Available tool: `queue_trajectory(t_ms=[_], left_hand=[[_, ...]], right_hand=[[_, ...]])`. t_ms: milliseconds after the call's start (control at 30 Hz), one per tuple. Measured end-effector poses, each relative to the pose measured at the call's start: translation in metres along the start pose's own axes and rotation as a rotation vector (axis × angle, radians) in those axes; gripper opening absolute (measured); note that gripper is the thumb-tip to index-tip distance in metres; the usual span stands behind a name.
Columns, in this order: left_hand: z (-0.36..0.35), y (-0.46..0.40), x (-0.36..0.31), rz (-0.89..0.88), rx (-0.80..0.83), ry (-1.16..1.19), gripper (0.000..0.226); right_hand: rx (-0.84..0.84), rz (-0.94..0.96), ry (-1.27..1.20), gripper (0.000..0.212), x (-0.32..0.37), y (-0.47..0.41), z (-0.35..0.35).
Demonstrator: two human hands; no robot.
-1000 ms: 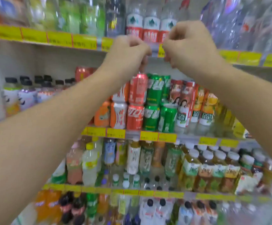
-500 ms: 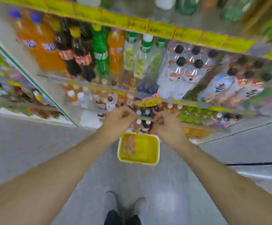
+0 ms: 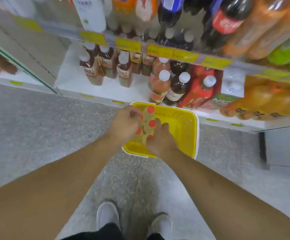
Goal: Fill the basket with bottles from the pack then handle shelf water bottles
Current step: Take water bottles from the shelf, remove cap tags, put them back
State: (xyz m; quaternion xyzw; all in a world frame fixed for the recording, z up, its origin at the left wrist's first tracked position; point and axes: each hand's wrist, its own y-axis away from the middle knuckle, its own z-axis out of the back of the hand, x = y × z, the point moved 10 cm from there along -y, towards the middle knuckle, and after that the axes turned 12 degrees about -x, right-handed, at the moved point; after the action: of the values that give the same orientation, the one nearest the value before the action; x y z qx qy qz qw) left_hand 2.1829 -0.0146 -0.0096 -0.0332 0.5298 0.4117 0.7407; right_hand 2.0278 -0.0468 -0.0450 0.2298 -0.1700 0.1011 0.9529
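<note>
Both hands reach down into a yellow basket (image 3: 184, 129) on the floor (image 3: 54, 129). The left hand (image 3: 125, 123) and the right hand (image 3: 161, 141) curl their fingers around a pack (image 3: 146, 125) of red-capped bottles standing in the basket's left half. Just beyond the basket, a low shelf (image 3: 106, 87) carries brown and red bottles. Two white shoes (image 3: 107, 215) stand below.

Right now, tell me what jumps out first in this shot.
The yellow basket on the floor by the bottom shelf, with red-capped bottles at its left end. Both hands reach in: the left hand and right hand flank the bottles. Behind, white-capped bottles line the shelf.
</note>
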Motion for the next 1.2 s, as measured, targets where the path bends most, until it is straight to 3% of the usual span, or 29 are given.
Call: queue_trajectory(t_ms=[100, 267, 533, 667, 800, 967, 1100, 1200], left_hand=[[-0.026, -0.034, 0.032, -0.040, -0.026, -0.006, 0.015], [-0.051, -0.082, 0.058, -0.108, -0.075, 0.008, 0.014], [-0.061, -0.072, 0.044, -0.205, -0.084, -0.009, 0.014], [-0.054, -0.051, 0.019, -0.197, -0.037, 0.029, 0.022], [-0.057, -0.034, -0.014, -0.162, 0.188, 0.097, 0.014], [-0.093, 0.034, -0.073, -0.206, 0.944, 0.102, 0.062], [-0.099, 0.046, -0.106, -0.201, 0.937, 0.231, 0.058], [-0.096, 0.048, -0.096, 0.079, 0.976, 0.518, 0.074]], right_hand=[[-0.109, 0.053, 0.164, 0.075, -0.015, -0.034, -0.044], [-0.253, 0.183, 0.227, 0.039, -0.012, -0.066, -0.069], [-0.203, 0.294, 0.369, 0.055, -0.017, -0.065, -0.066], [-0.154, 0.419, 0.321, 0.039, -0.021, -0.054, -0.031], [-0.091, 0.585, 0.194, 0.029, -0.008, -0.040, 0.049], [-0.053, 0.688, 0.041, 0.028, 0.041, -0.020, 0.200], [-0.033, 0.689, -0.251, 0.032, 0.060, -0.009, 0.265], [-0.174, 0.634, -0.418, 0.027, 0.051, -0.014, 0.300]])
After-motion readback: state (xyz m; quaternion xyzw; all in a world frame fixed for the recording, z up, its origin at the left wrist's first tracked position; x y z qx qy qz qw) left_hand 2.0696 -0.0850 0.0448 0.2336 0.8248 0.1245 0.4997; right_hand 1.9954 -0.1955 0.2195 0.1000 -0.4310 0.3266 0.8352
